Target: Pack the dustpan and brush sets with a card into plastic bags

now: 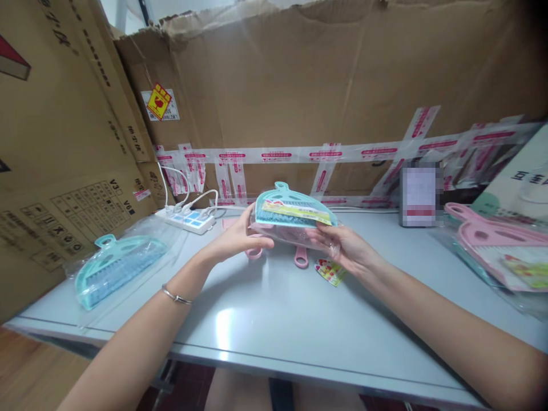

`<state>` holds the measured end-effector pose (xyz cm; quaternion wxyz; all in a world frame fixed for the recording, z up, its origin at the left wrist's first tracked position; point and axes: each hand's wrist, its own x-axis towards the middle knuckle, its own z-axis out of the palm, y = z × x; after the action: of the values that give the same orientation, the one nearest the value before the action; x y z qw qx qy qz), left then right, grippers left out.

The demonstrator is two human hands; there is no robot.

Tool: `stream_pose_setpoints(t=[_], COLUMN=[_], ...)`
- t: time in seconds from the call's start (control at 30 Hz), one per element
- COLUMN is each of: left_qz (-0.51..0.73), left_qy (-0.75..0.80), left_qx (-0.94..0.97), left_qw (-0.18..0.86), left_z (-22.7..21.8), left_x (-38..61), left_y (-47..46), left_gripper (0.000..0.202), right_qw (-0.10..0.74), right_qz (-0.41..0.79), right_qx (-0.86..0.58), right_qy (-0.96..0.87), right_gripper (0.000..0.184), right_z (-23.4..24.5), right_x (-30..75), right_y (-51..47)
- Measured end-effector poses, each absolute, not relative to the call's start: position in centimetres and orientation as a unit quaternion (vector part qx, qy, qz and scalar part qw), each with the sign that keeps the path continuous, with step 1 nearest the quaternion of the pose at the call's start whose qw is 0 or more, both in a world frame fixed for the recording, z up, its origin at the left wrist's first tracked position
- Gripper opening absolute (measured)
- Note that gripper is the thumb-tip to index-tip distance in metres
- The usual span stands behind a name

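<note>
Above the middle of the table I hold a teal mini dustpan [294,197] with a brush nested in it. A yellow-and-white label card lies across it, and clear plastic hangs from its lower edge. My left hand [237,235] grips its left end, thumb in front. At the lower right corner, my right hand [349,246] pinches the edge and the plastic. Behind and below, pink handles [301,258] rest on the table; the pink pieces they belong to are mostly hidden. A loose heart-patterned card [329,272] lies beneath my right hand.
To the left lies a bagged teal dustpan set [100,254]. Bagged pink and teal dustpans [492,234] are stacked at right. A white power strip [192,220] with plugged cables and a phone-like device [420,194] stand along the back, before a taped cardboard box [274,85].
</note>
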<state>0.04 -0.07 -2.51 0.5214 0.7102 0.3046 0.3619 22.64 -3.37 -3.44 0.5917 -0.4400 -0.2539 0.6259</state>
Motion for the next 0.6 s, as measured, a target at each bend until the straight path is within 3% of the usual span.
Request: stream_pose_setpoints(t=[0.07, 0.13, 0.23, 0.33, 0.5, 0.6], left_qz=[0.316, 0.326, 0.405, 0.467, 0.477, 0.468], left_qy=[0.306, 0.303, 0.291, 0.317, 0.368, 0.378], left_qx=[0.735, 0.768, 0.798, 0.766, 0.703, 0.691], left_qw=[0.517, 0.461, 0.339, 0.308, 0.377, 0.401], left_z=[-2.5, -2.6, -2.9, -3.2, -3.4, -3.5], left_x=[-0.4, -0.6, -0.1, 0.7, 1.3, 1.5], left_y=[0.1, 0.2, 0.6, 0.7, 0.3, 0.2], left_gripper=[0.124, 0.125, 0.088, 0.050, 0.044, 0.043], right_qw=[0.587, 0.582, 0.577, 0.568, 0.540, 0.522], right_qz=[0.630, 0.633, 0.630, 0.623, 0.625, 0.630], right_qx=[-0.440, -0.439, -0.439, -0.439, -0.416, -0.387], right_qy=[-0.254, -0.261, -0.279, -0.311, -0.381, -0.426], right_gripper=[0.028, 0.029, 0.027, 0.021, 0.009, 0.012], right_z=[-3.4, -3.4, -3.4, -3.5, -3.1, -3.0], right_x=[22.6, 22.6, 22.6, 22.8, 23.1, 23.2], right_y=[-3.4, -3.4, -3.4, -3.5, -3.8, -3.9])
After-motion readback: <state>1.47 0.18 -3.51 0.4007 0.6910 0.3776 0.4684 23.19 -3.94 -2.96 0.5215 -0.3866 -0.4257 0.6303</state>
